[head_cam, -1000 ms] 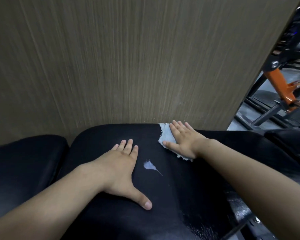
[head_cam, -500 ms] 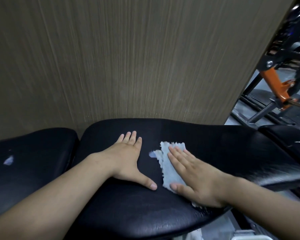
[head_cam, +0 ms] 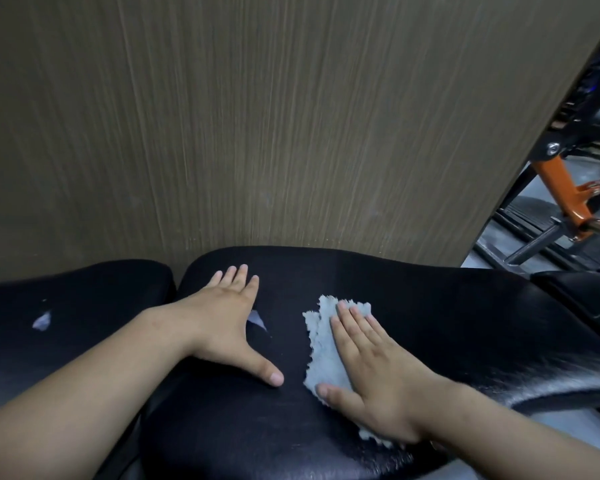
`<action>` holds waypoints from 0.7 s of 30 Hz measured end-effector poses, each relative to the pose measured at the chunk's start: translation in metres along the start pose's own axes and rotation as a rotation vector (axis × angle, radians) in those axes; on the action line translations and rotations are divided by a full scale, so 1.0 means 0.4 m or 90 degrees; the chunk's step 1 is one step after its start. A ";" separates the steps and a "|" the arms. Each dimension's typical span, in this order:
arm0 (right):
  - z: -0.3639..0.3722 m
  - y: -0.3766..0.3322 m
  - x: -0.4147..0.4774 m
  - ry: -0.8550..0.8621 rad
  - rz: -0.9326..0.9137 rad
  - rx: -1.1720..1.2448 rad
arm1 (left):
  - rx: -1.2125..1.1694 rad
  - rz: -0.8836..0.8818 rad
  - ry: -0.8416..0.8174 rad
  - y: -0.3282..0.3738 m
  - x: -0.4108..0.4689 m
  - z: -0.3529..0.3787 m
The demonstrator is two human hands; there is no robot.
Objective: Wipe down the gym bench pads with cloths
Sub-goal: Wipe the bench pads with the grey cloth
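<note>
The right hand [head_cam: 378, 375] presses a pale blue cloth [head_cam: 323, 344] flat on the middle of the black bench pad [head_cam: 447, 323], fingers [head_cam: 359, 329] straight and together. The left hand [head_cam: 222, 317] lies flat just beside it, thumb spread.

Dim, even light, pale sheen on the black pad [head_cam: 430, 306] at right, edges bowed and soft

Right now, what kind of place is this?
Most likely a gym. There are black padded bench pads, and an orange-and-black exercise machine frame stands off to the right. The right hand presses a pale cloth flat on one.
</note>
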State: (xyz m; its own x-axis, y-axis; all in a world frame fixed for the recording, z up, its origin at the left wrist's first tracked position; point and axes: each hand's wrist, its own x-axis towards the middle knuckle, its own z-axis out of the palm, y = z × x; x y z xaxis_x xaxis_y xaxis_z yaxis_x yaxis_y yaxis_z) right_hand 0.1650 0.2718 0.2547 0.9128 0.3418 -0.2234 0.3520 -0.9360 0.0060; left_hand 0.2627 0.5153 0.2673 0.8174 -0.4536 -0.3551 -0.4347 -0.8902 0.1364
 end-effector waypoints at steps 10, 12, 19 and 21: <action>-0.044 0.134 0.339 0.018 0.069 -0.010 | 0.013 0.001 0.007 -0.010 0.019 0.029; -0.055 0.148 0.380 0.015 0.071 -0.025 | 0.008 0.001 0.008 -0.009 0.016 0.029; -0.054 0.103 0.314 0.006 0.021 -0.028 | -0.022 0.012 0.021 -0.016 0.007 0.034; -0.047 0.060 0.242 -0.009 -0.021 -0.031 | -0.038 0.018 0.025 -0.020 -0.001 0.039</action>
State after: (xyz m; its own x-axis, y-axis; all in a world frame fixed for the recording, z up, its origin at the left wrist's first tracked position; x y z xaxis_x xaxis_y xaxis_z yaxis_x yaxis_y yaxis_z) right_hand 0.2659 0.2840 0.2517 0.8974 0.3714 -0.2383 0.3923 -0.9187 0.0455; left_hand 0.2600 0.5234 0.2521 0.8198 -0.4792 -0.3136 -0.4357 -0.8773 0.2014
